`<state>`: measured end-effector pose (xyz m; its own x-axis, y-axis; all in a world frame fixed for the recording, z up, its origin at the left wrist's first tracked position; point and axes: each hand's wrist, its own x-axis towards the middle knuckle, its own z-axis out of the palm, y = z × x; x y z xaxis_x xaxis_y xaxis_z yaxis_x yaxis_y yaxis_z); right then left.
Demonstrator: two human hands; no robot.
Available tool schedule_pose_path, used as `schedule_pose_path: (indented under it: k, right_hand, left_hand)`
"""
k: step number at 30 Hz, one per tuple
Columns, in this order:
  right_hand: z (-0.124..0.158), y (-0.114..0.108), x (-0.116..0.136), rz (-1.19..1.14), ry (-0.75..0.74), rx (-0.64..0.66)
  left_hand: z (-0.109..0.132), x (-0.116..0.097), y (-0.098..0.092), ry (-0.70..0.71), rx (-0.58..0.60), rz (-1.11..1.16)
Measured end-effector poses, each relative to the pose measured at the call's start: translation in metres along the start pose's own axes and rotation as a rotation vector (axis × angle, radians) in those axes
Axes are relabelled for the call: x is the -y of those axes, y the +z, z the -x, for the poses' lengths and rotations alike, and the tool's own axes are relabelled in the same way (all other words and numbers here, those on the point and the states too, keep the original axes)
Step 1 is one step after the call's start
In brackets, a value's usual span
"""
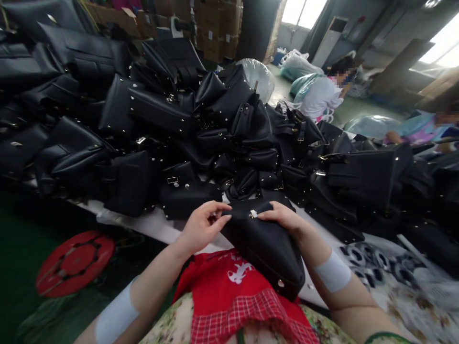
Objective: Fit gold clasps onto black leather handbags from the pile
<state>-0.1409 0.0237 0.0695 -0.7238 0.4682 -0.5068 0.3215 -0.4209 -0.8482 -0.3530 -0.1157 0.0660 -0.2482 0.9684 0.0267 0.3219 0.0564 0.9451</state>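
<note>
A black handbag lies tilted at the table's front edge, against a red apron. On its upper side sits a small shiny metal fitting. My right hand grips the bag's far right side, its thumb beside the fitting. At the bag's left edge is my left hand, thumb and fingers curled toward each other in a pinch. Whatever lies between those fingertips is too small to make out. Another black bag with a gold buckle lies just beyond my left hand.
Black handbags are heaped across the table. A red disc stands low at the left. Rolls in plastic lie at the right. Two people sit beyond the table, one in a white top. Cardboard boxes are stacked behind.
</note>
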Motion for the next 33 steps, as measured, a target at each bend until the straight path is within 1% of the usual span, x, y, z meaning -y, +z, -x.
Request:
schedule_pose_path:
  k: [2, 4, 7, 10, 12, 15, 17, 18, 19, 21, 23, 24, 25, 26, 27, 28, 29, 30, 31, 33]
  right_hand:
    - [0.007, -0.001, 0.0, 0.069, -0.06, 0.029]
    - [0.014, -0.003, 0.003, 0.146, -0.095, 0.042]
    - [0.02, -0.001, 0.008, 0.242, -0.136, 0.033]
    - [0.018, 0.006, 0.01, 0.285, -0.172, 0.027]
    - [0.015, 0.011, 0.011, 0.265, -0.18, 0.045]
    - [0.01, 0.014, 0.009, 0.171, -0.16, 0.074]
    - [0.006, 0.014, 0.006, 0.081, -0.125, 0.082]
    - [0.004, 0.015, 0.005, 0.03, -0.096, 0.083]
    - [0.002, 0.015, 0.002, -0.02, -0.063, 0.082]
    - [-0.002, 0.014, -0.003, -0.121, 0.003, 0.072]
    - [-0.006, 0.012, -0.012, -0.238, 0.047, 0.026]
    - [-0.007, 0.01, -0.017, -0.299, 0.077, -0.014]
    - [-0.008, 0.007, -0.022, -0.364, 0.12, -0.06]
    - [-0.008, 0.005, -0.028, -0.432, 0.176, -0.099]
    - [-0.008, 0.002, -0.034, -0.502, 0.234, -0.129]
    - [-0.009, 0.0, -0.04, -0.566, 0.28, -0.147]
    - [-0.009, -0.003, -0.046, -0.622, 0.305, -0.153]
    - [-0.01, -0.004, -0.051, -0.67, 0.306, -0.154]
    - [-0.011, -0.006, -0.056, -0.707, 0.286, -0.158]
    - [-0.014, -0.008, -0.065, -0.747, 0.238, -0.154]
  left_hand:
    - [-0.007, -0.008, 0.013, 0.063, 0.11, -0.044]
    - [-0.012, -0.011, 0.024, 0.063, 0.18, -0.04]
    - [-0.014, -0.012, 0.034, 0.069, 0.21, -0.02]
    - [-0.015, -0.014, 0.036, 0.165, 0.239, -0.049]
    - [-0.014, -0.018, 0.034, 0.253, 0.235, -0.095]
    - [-0.01, -0.023, 0.033, 0.377, 0.161, -0.174]
    - [-0.007, -0.024, 0.036, 0.385, 0.111, -0.165]
    - [-0.006, -0.023, 0.038, 0.347, 0.084, -0.12]
    - [-0.005, -0.022, 0.041, 0.278, 0.058, -0.042]
    - [-0.006, -0.016, 0.046, 0.082, 0.007, 0.189]
    - [-0.01, -0.01, 0.045, -0.095, -0.068, 0.436]
    - [-0.014, -0.008, 0.042, -0.137, -0.13, 0.528]
    - [-0.017, -0.006, 0.037, -0.141, -0.205, 0.584]
    - [-0.02, -0.004, 0.031, -0.116, -0.283, 0.608]
    - [-0.023, -0.004, 0.024, -0.082, -0.338, 0.603]
    - [-0.025, -0.004, 0.019, -0.059, -0.355, 0.584]
    - [-0.025, -0.005, 0.015, -0.051, -0.332, 0.556]
    - [-0.024, -0.006, 0.014, -0.064, -0.268, 0.525]
    - [-0.022, -0.007, 0.015, -0.093, -0.174, 0.492]
    - [-0.012, -0.01, 0.024, -0.154, 0.057, 0.416]
